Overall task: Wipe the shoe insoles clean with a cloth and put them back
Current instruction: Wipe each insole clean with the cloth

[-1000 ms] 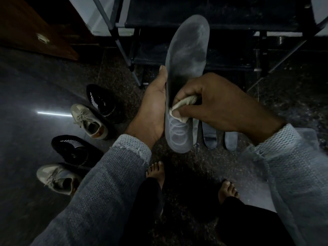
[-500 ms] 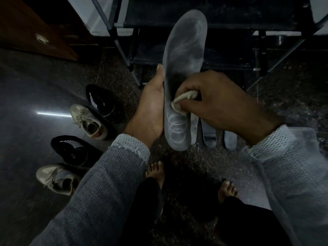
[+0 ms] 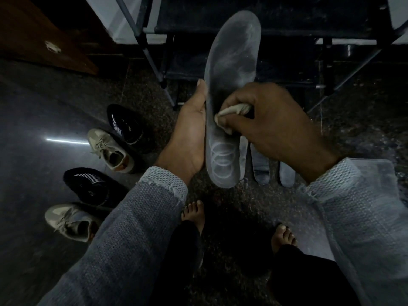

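A grey insole (image 3: 231,62) with a ring print near its heel stands upright in the middle of the view. My left hand (image 3: 189,138) holds it along its left edge, thumb up the side. My right hand (image 3: 269,122) grips a small pale cloth (image 3: 231,111) and presses it against the insole's middle. Behind the held insole, three more grey insoles lie side by side on the floor: one (image 3: 243,160) mostly covered, a second insole (image 3: 261,168) and a third insole (image 3: 287,175) partly under my right wrist.
Two black shoes (image 3: 125,127) (image 3: 92,184) and two beige sneakers (image 3: 110,151) (image 3: 68,221) stand on the dark floor at left. A metal rack (image 3: 152,62) with dark shelves is ahead. My bare feet (image 3: 194,215) (image 3: 283,237) are below. A wooden panel (image 3: 39,34) is at top left.
My right hand with the cloth has slid up the insole from near the ring print towards its middle. The insole has been raised slightly.
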`<action>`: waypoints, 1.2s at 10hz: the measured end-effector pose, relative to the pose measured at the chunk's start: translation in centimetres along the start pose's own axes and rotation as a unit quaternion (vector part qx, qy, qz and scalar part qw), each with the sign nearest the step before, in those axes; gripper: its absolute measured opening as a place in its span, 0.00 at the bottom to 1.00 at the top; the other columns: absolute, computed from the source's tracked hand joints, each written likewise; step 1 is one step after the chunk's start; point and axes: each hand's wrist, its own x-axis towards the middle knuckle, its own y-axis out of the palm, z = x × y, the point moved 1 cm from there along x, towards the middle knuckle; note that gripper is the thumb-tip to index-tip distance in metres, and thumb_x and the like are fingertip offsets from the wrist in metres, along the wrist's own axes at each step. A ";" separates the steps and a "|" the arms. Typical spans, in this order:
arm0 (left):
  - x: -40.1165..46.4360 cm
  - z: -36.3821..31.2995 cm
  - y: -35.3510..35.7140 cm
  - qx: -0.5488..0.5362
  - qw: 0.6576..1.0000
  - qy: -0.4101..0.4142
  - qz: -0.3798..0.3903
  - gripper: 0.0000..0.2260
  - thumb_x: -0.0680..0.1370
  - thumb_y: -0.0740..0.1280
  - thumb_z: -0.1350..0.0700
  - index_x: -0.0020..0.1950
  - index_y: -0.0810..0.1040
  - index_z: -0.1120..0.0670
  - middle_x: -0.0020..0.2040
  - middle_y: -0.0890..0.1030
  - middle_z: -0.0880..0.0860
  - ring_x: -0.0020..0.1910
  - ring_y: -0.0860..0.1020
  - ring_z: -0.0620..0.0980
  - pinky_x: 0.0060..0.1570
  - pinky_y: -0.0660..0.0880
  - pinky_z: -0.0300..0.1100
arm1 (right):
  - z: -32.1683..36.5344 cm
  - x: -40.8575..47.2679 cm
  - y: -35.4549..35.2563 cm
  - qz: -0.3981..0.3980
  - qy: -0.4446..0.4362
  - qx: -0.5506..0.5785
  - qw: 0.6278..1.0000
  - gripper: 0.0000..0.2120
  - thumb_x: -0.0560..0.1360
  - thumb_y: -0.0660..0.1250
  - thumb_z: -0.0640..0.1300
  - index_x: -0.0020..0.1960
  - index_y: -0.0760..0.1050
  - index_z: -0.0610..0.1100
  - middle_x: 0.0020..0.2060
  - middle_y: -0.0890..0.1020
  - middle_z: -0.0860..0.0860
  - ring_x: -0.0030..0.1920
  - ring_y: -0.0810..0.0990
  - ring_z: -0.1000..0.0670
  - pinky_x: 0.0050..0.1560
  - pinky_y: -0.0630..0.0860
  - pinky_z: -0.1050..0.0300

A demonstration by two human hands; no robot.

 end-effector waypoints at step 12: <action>2.6 1.2 3.4 0.118 0.991 0.003 -0.065 0.22 0.83 0.45 0.54 0.78 0.52 0.52 0.77 0.59 0.54 0.75 0.58 0.58 0.72 0.55 0.56 | 0.3 0.1 -0.5 0.018 -0.002 0.005 1.000 0.03 0.72 0.73 0.46 0.44 0.82 0.47 0.37 0.82 0.56 0.40 0.80 0.59 0.41 0.77 0.63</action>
